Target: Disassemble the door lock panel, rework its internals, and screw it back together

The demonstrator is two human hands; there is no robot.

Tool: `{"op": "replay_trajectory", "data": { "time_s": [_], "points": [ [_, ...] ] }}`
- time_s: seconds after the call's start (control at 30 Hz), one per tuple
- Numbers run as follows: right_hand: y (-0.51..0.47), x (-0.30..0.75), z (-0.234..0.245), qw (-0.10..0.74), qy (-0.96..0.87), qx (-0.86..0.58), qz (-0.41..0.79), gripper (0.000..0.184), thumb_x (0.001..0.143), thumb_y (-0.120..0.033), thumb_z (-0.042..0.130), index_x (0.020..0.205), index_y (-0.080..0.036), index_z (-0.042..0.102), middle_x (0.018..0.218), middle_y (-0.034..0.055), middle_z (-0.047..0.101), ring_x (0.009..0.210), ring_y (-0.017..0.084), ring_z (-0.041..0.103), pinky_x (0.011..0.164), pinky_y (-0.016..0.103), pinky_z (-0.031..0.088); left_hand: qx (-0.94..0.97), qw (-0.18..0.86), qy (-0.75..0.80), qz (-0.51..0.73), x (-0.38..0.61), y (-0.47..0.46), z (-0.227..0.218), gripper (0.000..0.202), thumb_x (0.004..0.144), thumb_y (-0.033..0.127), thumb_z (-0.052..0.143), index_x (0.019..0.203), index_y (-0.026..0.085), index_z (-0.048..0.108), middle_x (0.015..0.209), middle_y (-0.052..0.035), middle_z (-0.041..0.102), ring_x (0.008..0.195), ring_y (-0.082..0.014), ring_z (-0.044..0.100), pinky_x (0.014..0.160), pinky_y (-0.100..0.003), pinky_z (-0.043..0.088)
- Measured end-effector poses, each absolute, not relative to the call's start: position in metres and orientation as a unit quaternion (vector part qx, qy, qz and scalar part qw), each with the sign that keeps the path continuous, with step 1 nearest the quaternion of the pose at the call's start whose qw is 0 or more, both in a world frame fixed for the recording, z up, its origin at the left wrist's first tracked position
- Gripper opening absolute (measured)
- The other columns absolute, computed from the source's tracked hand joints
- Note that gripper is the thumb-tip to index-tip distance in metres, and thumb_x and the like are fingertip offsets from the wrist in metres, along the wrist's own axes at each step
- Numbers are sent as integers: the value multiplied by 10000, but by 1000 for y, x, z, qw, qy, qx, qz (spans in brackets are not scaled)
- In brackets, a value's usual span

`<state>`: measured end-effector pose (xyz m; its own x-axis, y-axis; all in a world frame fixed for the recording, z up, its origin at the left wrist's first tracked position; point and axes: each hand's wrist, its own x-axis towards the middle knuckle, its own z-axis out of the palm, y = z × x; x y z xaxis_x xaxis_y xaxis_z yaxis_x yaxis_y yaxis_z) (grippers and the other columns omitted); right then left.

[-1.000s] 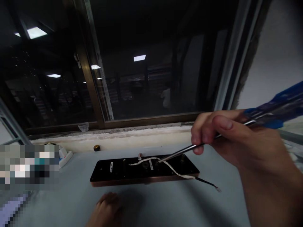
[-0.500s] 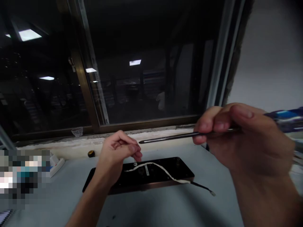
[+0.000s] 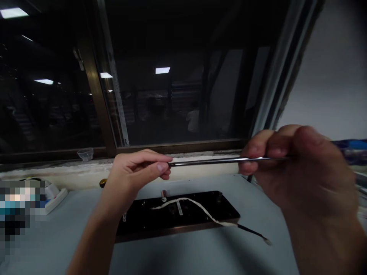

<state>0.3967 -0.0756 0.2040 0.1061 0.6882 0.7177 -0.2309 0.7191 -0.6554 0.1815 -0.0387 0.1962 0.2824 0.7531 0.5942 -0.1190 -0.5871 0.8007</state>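
Note:
My right hand (image 3: pixel 301 172) is closed around a long-shafted screwdriver (image 3: pixel 206 162), held level above the table. Its blue, partly transparent handle sticks out behind the hand at the right edge. My left hand (image 3: pixel 136 173) pinches at the screwdriver's tip; anything small between those fingers is hidden. Below both hands lies a flat black rectangular device (image 3: pixel 200 217), with a small white label and a metal post at its far right corner. A white-sleeved cable (image 3: pixel 200 206) runs across it, ending in a black lead and a pale connector (image 3: pixel 267 241) over the table.
The pale blue-grey table (image 3: pixel 160 256) meets a rough white sill under a dark window. On the sill stands a small clear plastic cup (image 3: pixel 86 154). A black-and-gold knob (image 3: pixel 103 183) sits behind my left forearm. A white power strip (image 3: pixel 56 200) lies far left beside a blurred-out patch.
The left fingers and the screwdriver tip have come together; before, a small gap separated them. The view has turned slightly, shifting the table things.

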Motion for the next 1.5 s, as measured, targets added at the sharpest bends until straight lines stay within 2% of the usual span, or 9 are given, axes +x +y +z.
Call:
{"op": "replay_trajectory", "data": {
  "time_s": [0.13,0.53,0.73,0.83,0.93,1.07,1.2,1.33,1.5],
  "points": [
    [-67,391,201,727,-576,-197,319,332,603,-554,655,521,-233,637,545,-50,609,403,68,563,398,172,476,757,339,273,488,170,-42,202,93,697,157,658,725,223,716,683,15,676,633,-92,615,600,-169,495],
    [-74,391,195,663,-686,-216,207,247,729,-478,588,671,-258,683,658,-12,657,531,117,610,530,261,527,775,338,333,417,170,-28,196,114,726,216,609,793,166,687,647,8,661,659,-109,610,635,-197,482],
    [-65,386,196,704,-566,-334,269,302,591,-486,705,535,-200,622,540,-10,616,422,116,585,433,240,512,819,323,353,316,183,-20,180,211,755,158,518,903,153,668,718,-10,671,681,-118,617,657,-215,478],
    [-57,388,194,667,-523,-408,339,276,521,-386,771,630,-173,634,602,0,640,492,117,620,511,216,537,850,301,333,275,195,-14,167,267,749,139,506,975,152,650,763,-22,682,699,-125,623,670,-216,473],
    [-50,391,191,638,-518,-428,375,275,515,-287,771,724,-174,634,702,2,658,570,99,634,590,181,533,878,254,310,260,207,-11,158,342,768,132,479,1085,183,595,809,-18,685,761,-128,620,725,-219,458],
    [-46,390,189,644,-529,-457,310,206,573,-284,720,695,-163,606,615,-16,614,511,86,603,530,183,519,914,141,306,226,218,-10,150,411,823,146,416,1224,223,465,913,-34,676,865,-162,607,788,-264,438],
    [-39,389,184,584,-573,-505,275,151,654,-269,659,673,-145,575,582,-1,594,493,101,593,516,221,517,930,94,302,189,222,-5,141,482,832,149,398,1308,201,338,1038,-68,648,953,-190,589,832,-300,429],
    [-21,395,169,523,-622,-531,241,122,702,-265,613,699,-160,551,563,-7,580,507,124,603,511,251,521,937,57,319,134,216,3,135,448,784,97,395,1221,168,462,1130,-96,612,1033,-220,554,871,-337,413],
    [-3,397,153,496,-631,-541,252,124,695,-264,608,692,-162,538,566,-11,567,496,131,610,490,252,523,924,94,370,24,207,9,133,382,764,249,478,1124,154,565,1063,-121,639,1005,-264,561,834,-350,426]
  ]
}}
